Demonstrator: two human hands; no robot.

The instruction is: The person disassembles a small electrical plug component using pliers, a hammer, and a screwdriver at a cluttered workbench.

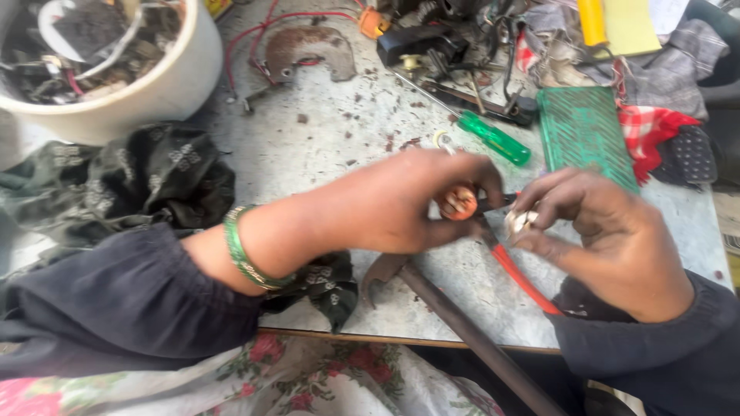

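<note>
Grey worktable [324, 146], left hand [401, 200] gripping orange handle [459, 202], right hand [601, 231] pinching pale part [520, 222]

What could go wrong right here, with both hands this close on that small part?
1. The orange-handled tool in the left hand works right beside the right hand's fingertips; a slip might jab them.
2. The small pale part is only pinched, so it may drop among the debris on the table.

A scuffed grey table [324, 146] carries a green screwdriver [493, 137], white bowl [166, 88] and dark cloth [146, 181].
</note>
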